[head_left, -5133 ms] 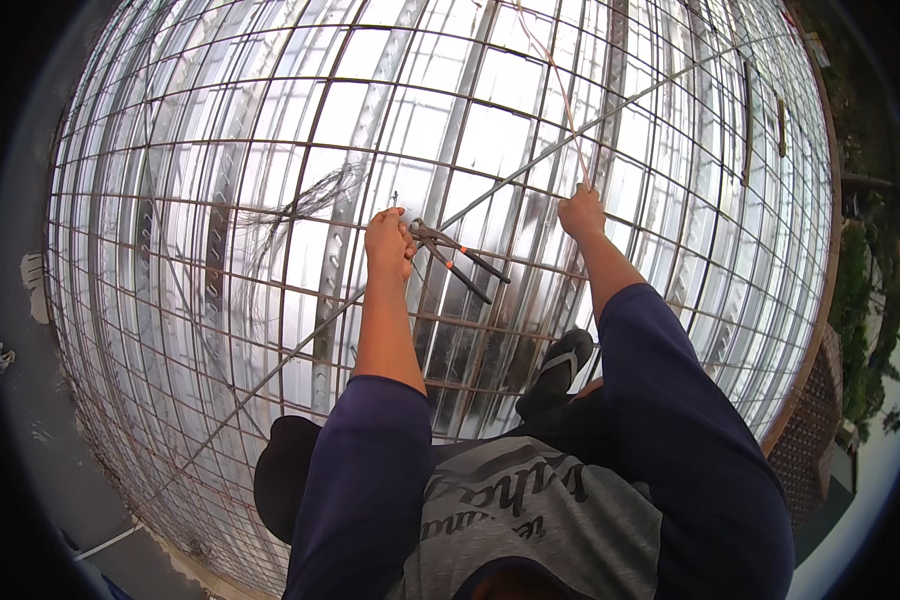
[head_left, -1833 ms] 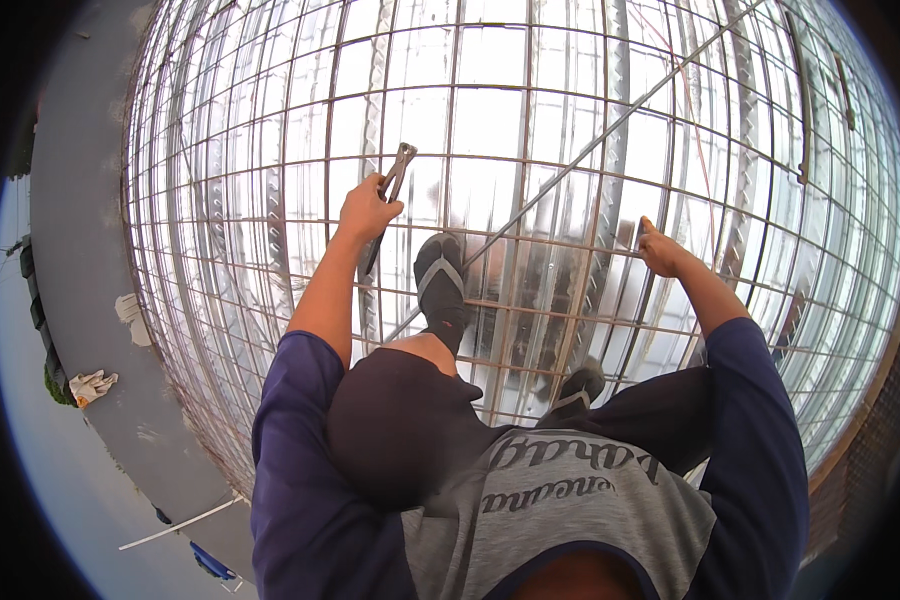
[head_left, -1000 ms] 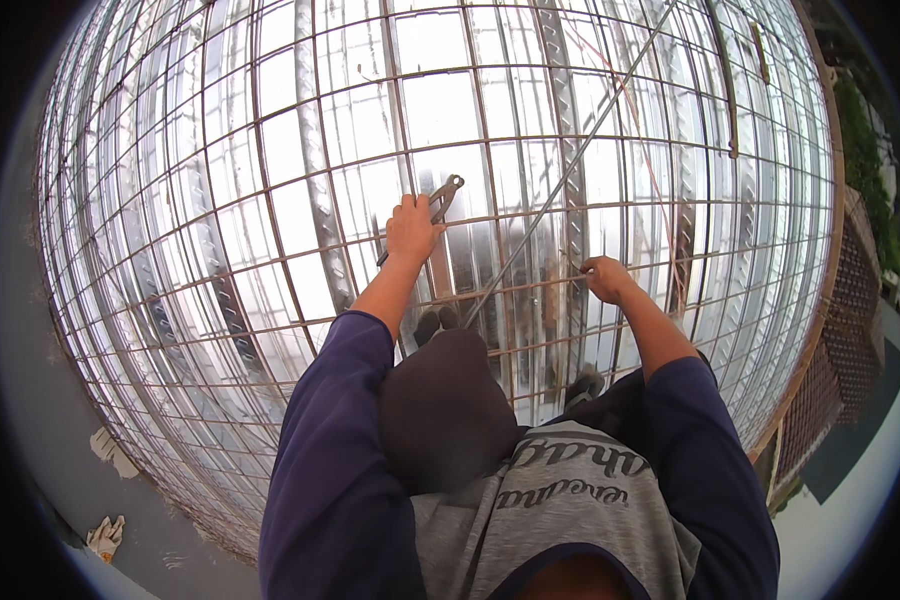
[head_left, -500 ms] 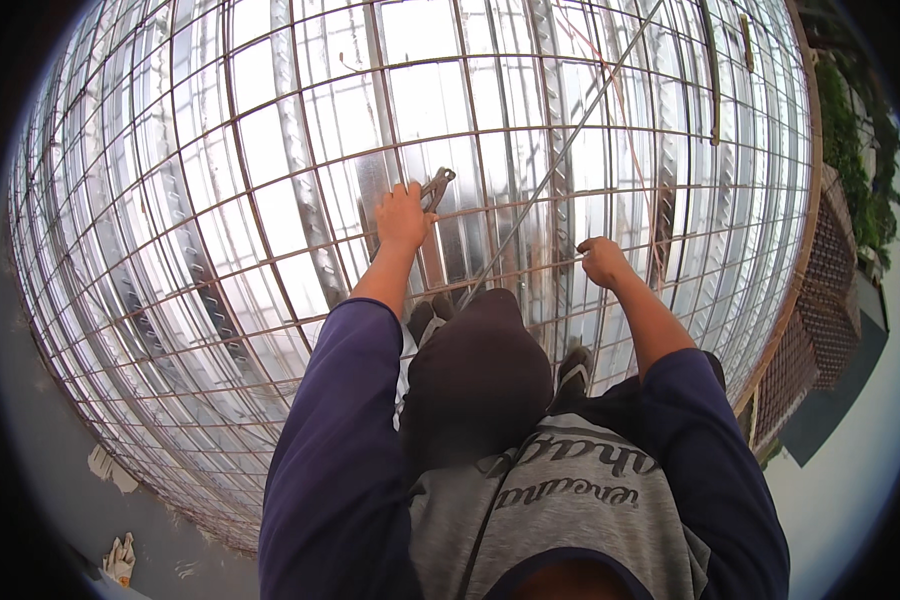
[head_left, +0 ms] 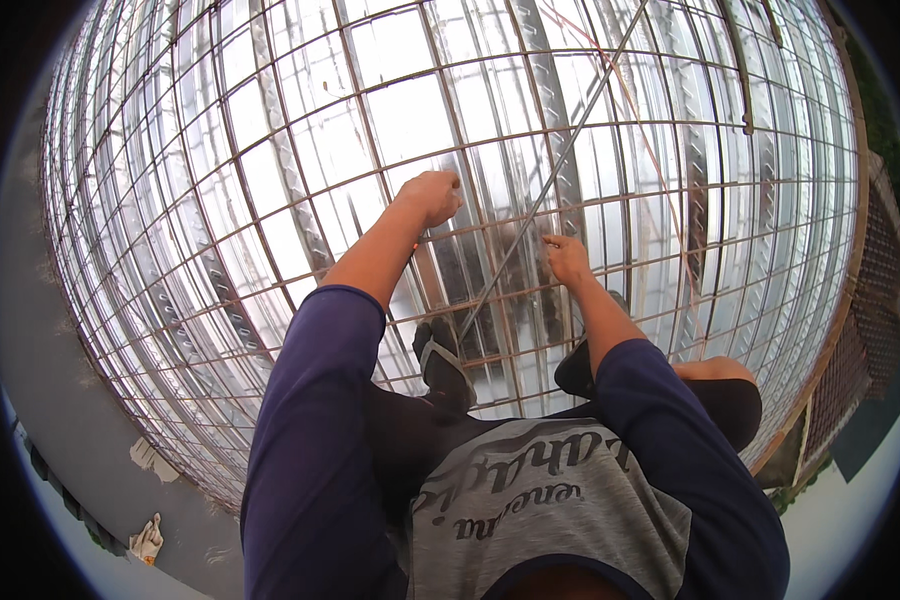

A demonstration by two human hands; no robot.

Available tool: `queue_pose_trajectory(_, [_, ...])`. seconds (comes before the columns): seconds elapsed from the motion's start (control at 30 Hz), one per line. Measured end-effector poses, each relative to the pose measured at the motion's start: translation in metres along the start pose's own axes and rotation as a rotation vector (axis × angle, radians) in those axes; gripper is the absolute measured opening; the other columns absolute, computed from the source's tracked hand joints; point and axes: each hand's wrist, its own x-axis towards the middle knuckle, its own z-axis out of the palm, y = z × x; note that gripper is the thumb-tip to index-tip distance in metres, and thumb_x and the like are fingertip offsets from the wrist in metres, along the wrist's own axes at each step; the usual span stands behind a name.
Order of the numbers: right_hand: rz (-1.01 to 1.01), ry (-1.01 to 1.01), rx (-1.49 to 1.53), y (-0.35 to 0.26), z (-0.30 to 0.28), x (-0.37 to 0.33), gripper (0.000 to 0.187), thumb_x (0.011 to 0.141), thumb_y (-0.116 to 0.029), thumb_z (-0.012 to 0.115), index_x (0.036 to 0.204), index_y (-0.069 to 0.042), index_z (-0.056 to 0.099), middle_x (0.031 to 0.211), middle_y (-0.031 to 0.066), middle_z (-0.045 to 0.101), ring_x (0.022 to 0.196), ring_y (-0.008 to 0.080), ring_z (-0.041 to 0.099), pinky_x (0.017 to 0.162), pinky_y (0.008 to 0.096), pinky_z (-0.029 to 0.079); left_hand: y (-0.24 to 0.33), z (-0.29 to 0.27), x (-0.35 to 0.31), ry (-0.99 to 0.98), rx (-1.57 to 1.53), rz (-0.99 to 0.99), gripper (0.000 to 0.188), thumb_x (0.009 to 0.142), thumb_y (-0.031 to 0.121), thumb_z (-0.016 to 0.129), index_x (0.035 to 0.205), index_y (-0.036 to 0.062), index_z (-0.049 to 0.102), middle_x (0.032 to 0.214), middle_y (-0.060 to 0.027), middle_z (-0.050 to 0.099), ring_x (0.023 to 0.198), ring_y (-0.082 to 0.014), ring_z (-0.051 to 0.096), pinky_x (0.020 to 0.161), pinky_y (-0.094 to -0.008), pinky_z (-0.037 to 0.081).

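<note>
1. Rebar grid [head_left: 300, 150] fills the upper and middle frame, lying over shiny ribbed metal sheeting [head_left: 410, 110].
2. Left hand [head_left: 432, 195], at centre, is fisted on a grid crossing; what it grips is hidden.
3. Right hand [head_left: 567, 258], just right of centre, pinches a bar, fingers together.
4. Long loose rod [head_left: 560, 165] runs diagonally between the hands.

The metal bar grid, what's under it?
Under the rebar grid lies shiny ribbed metal sheeting. The left hand and right hand touch the bars. Feet in sandals cover a patch; nothing shows below the sheeting.
</note>
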Motion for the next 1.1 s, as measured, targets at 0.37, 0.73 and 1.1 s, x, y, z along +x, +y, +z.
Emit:
queue_pose_trajectory(0.37, [0.066, -0.093, 0.223, -0.009, 0.002, 0.014, 0.03, 0.088, -0.016, 0.05, 0.111, -0.012, 0.068, 0.11, 0.0155, 0.065, 0.104, 0.0311, 0.062, 0.091, 0.0367, 0.046, 0.076, 0.098, 0.05, 0.057, -0.596, -0.196, 0.04, 0.09, 0.03, 0.056, 0.118, 0.0018, 0.06, 0.098, -0.0179, 0.067, 0.079, -0.028, 0.067, 0.07, -0.039, 0.053])
queue_pose_trajectory(0.73, [-0.005, -0.026, 0.265, -0.029, -0.011, 0.017, 0.028, 0.082, -0.019, 0.056, 0.095, 0.001, 0.069, 0.086, 0.0199, 0.067, 0.08, 0.0281, 0.063, 0.074, 0.0366, 0.048, 0.078, 0.102, 0.048, 0.235, -0.279, -0.075, 0.033, 0.084, 0.031, 0.055, 0.099, 0.0033, 0.065, 0.1, -0.0215, 0.065, 0.097, -0.0383, 0.061, 0.086, -0.0444, 0.047])
queue_pose_trajectory(1.1, [0.033, -0.027, 0.378, -0.033, -0.02, 0.015, 0.027, 0.08, -0.02, 0.059, 0.089, 0.003, 0.069, 0.077, 0.0192, 0.067, 0.074, 0.0268, 0.065, 0.07, 0.0377, 0.048, 0.077, 0.094, 0.049, 0.218, 0.019, 0.111, 0.028, 0.083, 0.028, 0.054, 0.09, 0.0041, 0.065, 0.089, -0.0199, 0.066, 0.087, -0.0368, 0.063, 0.078, -0.0455, 0.049])
